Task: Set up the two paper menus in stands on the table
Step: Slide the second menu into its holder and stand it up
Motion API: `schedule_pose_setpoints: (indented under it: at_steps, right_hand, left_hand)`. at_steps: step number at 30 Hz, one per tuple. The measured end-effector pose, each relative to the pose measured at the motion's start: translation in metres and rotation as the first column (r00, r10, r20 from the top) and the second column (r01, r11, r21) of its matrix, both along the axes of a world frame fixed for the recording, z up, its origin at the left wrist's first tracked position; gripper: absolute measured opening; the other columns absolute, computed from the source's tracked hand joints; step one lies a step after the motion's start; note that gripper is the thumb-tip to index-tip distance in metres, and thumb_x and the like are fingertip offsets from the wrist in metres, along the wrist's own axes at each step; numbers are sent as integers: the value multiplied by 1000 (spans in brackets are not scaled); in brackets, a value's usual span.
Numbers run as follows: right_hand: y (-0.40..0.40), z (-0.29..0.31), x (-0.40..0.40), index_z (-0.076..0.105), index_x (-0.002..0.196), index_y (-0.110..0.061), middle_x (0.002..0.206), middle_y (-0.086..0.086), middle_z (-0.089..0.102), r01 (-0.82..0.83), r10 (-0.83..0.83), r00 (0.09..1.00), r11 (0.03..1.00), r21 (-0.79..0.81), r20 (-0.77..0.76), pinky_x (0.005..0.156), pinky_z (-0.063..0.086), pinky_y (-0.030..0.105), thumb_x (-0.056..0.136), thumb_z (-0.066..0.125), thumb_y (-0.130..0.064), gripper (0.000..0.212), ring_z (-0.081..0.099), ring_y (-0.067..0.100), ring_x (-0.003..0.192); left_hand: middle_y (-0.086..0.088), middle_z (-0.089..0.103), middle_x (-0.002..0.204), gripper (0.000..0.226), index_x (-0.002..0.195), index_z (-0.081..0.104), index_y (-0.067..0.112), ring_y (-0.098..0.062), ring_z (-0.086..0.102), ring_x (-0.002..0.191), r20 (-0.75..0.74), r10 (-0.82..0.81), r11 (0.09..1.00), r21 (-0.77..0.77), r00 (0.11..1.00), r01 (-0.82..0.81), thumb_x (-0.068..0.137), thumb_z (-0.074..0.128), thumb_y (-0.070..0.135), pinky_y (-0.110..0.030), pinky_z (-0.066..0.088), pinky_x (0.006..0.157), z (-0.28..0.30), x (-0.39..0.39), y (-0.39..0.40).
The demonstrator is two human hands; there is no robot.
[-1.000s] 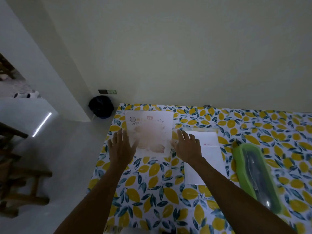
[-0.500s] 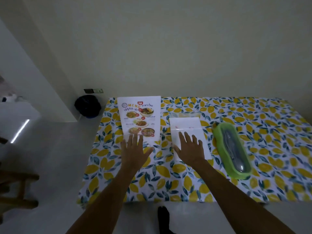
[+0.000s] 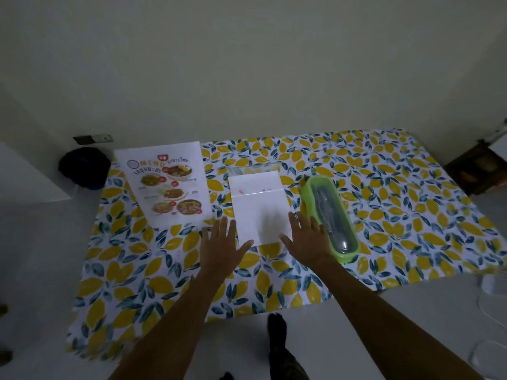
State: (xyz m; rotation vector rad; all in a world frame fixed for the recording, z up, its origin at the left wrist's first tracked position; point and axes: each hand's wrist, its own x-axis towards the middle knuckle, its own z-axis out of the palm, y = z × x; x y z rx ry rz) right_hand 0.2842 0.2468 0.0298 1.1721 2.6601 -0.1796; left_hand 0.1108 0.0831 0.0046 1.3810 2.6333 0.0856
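A printed paper menu (image 3: 168,183) with food pictures stands at the table's far left. In the middle lies a plain white sheet (image 3: 259,207), with a clear stand (image 3: 253,169) partly showing behind its far edge. My left hand (image 3: 222,249) hovers flat with fingers spread by the sheet's near left corner, its thumb at the sheet's edge. My right hand (image 3: 307,239) is spread at the sheet's near right corner. Neither hand holds anything.
The table wears a lemon-patterned cloth (image 3: 397,215). A green oblong box with a clear lid (image 3: 329,212) lies just right of my right hand. A dark bag (image 3: 83,168) sits on the floor at the far left. My foot (image 3: 277,327) shows below the table edge.
The view has pulled back and shifted right. Both hands moved right, from the printed menu to either side of the white sheet's near edge.
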Motion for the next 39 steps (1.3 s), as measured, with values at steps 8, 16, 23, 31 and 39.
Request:
schedule_pose_setpoints:
  at_steps: [8, 16, 23, 31, 39]
  right_hand:
    - [56, -52, -8, 12, 156, -19, 164, 12, 16, -95, 100, 994, 987, -131, 32, 115, 29, 52, 98, 34, -56, 72, 23, 37, 147]
    - [76, -93, -16, 44, 144, -17, 136, 23, 54, -169, 174, 984, 977, -127, 29, 93, 49, 54, 89, 53, -55, 68, 57, 44, 116]
    - [79, -97, -20, 41, 142, -19, 140, 18, 50, -35, 3, 991, 972, -234, -135, 98, 43, 49, 91, 51, -43, 57, 49, 40, 123]
    - [75, -71, -9, 58, 128, -22, 123, 13, 60, 66, -253, 886, 899, -434, -390, 90, 49, 37, 75, 48, 4, 60, 57, 32, 114]
    - [67, -11, 45, 73, 113, -12, 104, 5, 74, -82, -254, 655, 913, -400, -712, 82, 54, 25, 84, 65, 5, 34, 66, 11, 90]
  left_hand:
    - [-14, 36, 155, 93, 149, 37, 16, -32, 31, 144, -2, 93, 992, -89, 996, -93, 86, 17, 81, -57, 22, 114, -43, 6, 56]
    - [-21, 27, 158, 91, 151, 30, 17, -36, 33, 141, 27, 209, 967, -157, 978, -202, 87, 22, 80, -55, 24, 113, -68, 14, 84]
    - [-25, 31, 152, 80, 148, 30, 15, -42, 32, 137, 234, 346, 938, -122, 908, -326, 90, 42, 69, -52, 33, 108, -72, 21, 97]
    - [-21, 62, 126, 40, 137, 50, 6, -37, 58, 115, 405, 406, 850, 162, 819, -501, 97, 46, 7, -41, 45, 95, -47, 5, 68]
    - [-15, 73, 108, 38, 129, 63, 13, -30, 69, 93, 390, 200, 833, 415, 899, -365, 95, 52, 2, -28, 48, 79, 7, 8, 11]
